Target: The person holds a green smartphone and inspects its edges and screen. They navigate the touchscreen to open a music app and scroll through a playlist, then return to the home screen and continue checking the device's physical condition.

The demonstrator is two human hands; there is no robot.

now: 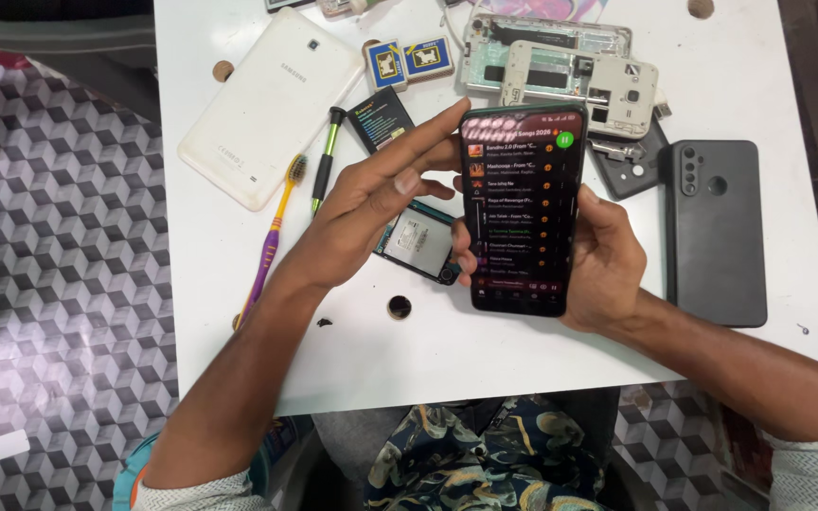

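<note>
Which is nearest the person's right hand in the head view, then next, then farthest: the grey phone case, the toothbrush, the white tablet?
From the right hand:
1. Grey phone case, just right of it.
2. Toothbrush, left, beyond the left hand.
3. White tablet, far upper left.

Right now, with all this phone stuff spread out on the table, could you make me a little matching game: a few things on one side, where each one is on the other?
Things:
1. lit smartphone
2. white tablet
3. toothbrush
4. dark phone case

Places:
A. far right of the table
B. held in the right hand
C. far left corner, face down
D. just left of the left hand

Pairs: 1-B, 2-C, 3-D, 4-A
</note>
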